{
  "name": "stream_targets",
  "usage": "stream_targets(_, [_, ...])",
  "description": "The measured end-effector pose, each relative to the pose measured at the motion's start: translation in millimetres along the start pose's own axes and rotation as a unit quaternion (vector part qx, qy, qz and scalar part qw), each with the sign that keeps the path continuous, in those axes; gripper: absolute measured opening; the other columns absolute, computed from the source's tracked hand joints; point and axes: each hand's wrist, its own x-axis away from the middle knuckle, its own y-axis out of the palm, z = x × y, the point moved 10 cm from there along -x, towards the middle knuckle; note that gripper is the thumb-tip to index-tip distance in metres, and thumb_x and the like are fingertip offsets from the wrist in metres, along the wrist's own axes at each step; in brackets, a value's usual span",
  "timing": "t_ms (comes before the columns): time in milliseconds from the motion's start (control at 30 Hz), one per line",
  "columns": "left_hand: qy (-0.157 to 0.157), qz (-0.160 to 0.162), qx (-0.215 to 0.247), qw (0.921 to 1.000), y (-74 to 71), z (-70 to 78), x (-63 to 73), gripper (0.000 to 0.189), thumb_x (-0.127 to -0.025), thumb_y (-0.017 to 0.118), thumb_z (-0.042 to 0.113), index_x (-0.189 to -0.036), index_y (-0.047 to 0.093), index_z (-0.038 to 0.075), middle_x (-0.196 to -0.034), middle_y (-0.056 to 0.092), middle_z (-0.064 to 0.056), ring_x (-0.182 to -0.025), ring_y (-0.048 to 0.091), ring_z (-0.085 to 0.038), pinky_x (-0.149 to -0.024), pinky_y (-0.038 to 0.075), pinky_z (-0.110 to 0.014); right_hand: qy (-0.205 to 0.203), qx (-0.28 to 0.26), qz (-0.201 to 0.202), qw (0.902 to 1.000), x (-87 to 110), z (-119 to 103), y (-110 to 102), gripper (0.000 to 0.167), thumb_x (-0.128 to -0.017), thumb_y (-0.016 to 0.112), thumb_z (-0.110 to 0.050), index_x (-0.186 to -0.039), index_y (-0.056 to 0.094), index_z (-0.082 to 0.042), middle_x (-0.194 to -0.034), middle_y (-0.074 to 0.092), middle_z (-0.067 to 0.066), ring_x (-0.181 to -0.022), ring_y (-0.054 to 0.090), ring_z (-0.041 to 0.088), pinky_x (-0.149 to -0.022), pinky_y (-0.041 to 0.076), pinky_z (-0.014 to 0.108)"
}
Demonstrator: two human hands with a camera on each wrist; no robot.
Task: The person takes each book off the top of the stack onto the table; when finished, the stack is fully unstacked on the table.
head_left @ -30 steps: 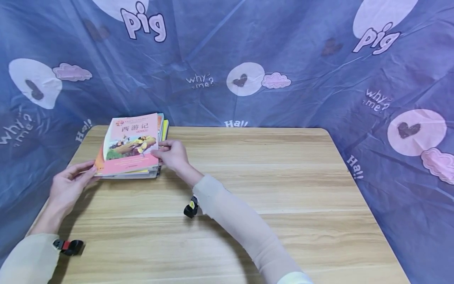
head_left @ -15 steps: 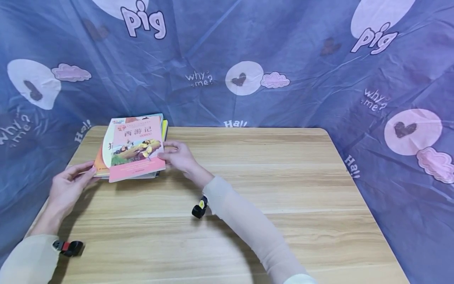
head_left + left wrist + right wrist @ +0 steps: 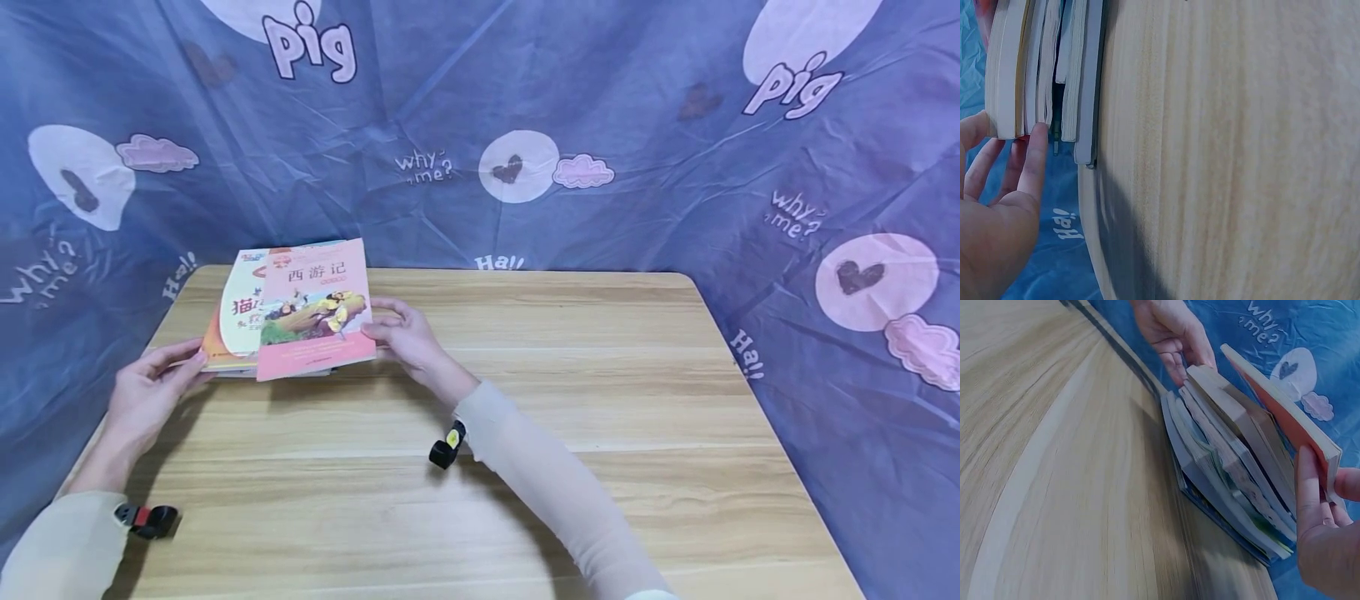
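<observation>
In the head view, your pink book is over part of the pile of books, at the back left of the table. Your right hand pinches its right edge, a bit nearer you than the middle. Your left hand touches the pile's near left corner.

In the left wrist view, your left fingers are spread, with tips resting on the books' edges.

In the right wrist view, the pink book slants, and you can see a gap under it. Your right thumb is on one side, your fingers on the other. The book looks thin, so it should feel light and a bit bendy, and its smooth cover might slip. Pinch both covers together, so the pages don't flap.
</observation>
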Motion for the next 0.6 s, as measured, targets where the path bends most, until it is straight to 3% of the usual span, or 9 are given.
stream_targets(267, [0.007, -0.011, 0.022, 0.9997, 1.7, -0.2, -0.8, 0.029, -0.097, 0.071, -0.001, -0.112, 0.079, 0.023, -0.108, 0.073, 0.014, -0.082, 0.077, 0.000, -0.075, 0.060, -0.015, -0.014, -0.022, 0.024, 0.9994, 10.1, -9.3, -33.6, 0.056, -0.096, 0.065, 0.008, -0.149, 0.054, -0.008, -0.095, 0.073, 0.001, -0.071, 0.071, 0.010, -0.062, 0.061, 0.023])
stream_targets(600, [0.004, -0.016, 0.024, 0.9996, 2.7, 0.5, -0.4, 0.029, -0.098, 0.070, -0.002, -0.113, 0.078, 0.022, -0.107, 0.074, 0.014, -0.083, 0.077, 0.000, -0.075, 0.060, -0.015, -0.023, -0.033, 0.032, 0.9987, 20.8, -8.9, -62.5, 0.056, -0.097, 0.062, 0.010, -0.150, 0.051, -0.006, -0.088, 0.073, -0.003, -0.068, 0.071, 0.009, -0.061, 0.061, 0.023])
